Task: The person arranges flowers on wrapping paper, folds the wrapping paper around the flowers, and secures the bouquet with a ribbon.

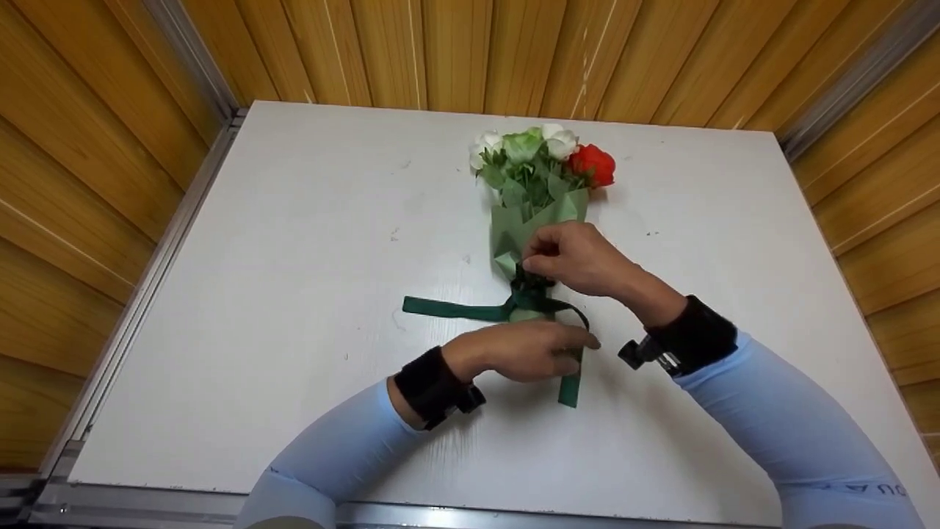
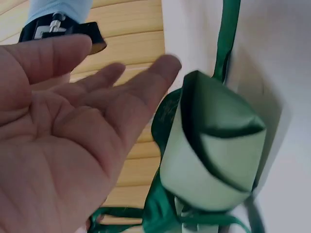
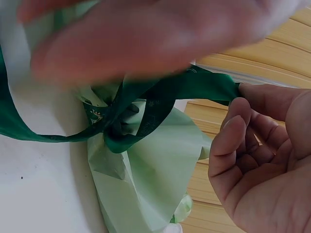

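Observation:
A bouquet of artificial-looking flowers (image 1: 523, 147), white, pale green and red, lies wrapped in light green paper (image 1: 507, 228) on the white table. Dark green ribbon (image 1: 455, 308) circles the narrow lower part of the wrap, one tail stretching left, another hanging down toward the near edge. My right hand (image 1: 584, 257) pinches a raised loop of this ribbon (image 3: 204, 85) between thumb and index finger. Below the tie, my left hand (image 1: 525, 351) hovers with loosely extended fingers. In the left wrist view its palm (image 2: 63, 145) is bare, beside the folded paper end (image 2: 214, 155).
The white tabletop (image 1: 308, 294) is bounded by a metal frame rail (image 1: 147, 272) on the left and wood-patterned panels (image 1: 455, 59) behind. Black wrist straps with small cameras (image 1: 433, 386) sit on both wrists.

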`<state>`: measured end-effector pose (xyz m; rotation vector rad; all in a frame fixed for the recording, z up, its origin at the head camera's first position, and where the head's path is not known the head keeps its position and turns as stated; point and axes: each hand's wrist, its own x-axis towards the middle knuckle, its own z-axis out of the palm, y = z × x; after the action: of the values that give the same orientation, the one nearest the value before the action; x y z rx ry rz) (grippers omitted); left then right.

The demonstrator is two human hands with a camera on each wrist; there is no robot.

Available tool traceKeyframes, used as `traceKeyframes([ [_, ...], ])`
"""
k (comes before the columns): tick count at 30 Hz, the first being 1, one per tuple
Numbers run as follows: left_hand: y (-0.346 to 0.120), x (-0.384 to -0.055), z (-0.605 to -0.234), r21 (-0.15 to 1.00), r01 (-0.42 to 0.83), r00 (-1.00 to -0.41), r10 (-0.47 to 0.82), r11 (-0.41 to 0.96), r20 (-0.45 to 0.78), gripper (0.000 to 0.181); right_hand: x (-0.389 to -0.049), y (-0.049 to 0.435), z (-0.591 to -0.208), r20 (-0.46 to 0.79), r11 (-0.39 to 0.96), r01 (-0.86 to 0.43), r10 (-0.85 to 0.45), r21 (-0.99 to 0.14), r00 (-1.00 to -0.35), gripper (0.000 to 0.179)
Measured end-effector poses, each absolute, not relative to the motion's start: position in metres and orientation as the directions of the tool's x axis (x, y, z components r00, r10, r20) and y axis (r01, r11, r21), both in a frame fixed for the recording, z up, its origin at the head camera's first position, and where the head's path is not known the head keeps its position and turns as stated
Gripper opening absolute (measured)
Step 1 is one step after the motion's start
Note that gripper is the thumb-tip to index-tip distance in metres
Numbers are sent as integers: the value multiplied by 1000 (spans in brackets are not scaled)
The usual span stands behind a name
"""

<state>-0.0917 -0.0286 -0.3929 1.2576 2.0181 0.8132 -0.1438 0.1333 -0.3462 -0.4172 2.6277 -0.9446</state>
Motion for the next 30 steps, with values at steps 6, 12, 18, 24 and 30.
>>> traceKeyframes([
  [6, -71, -112, -379, 817, 454, -427, 892, 354, -150, 18, -143, 133, -347, -201, 726, -152, -375, -671, -905, 11],
  [12, -92, -134, -373, 783, 307, -754, 640, 540, -146, 18, -141, 134, -349, -171, 697, -169, -391, -697, -904, 10],
  [18, -77, -143, -386, 785, 296, -818, 569, 544, -86, 30, -137, 132, -353, -103, 684, -234, -414, -691, -904, 8],
  [24, -61, -144, -402, 754, 366, -833, 553, 545, 4, 18, -131, 132, -356, -47, 665, -260, -406, -700, -913, 6],
  [30, -53, -146, -410, 746, 387, -846, 530, 541, 54, 30, -121, 138, -366, 54, 643, -251, -310, -723, -949, 9],
])
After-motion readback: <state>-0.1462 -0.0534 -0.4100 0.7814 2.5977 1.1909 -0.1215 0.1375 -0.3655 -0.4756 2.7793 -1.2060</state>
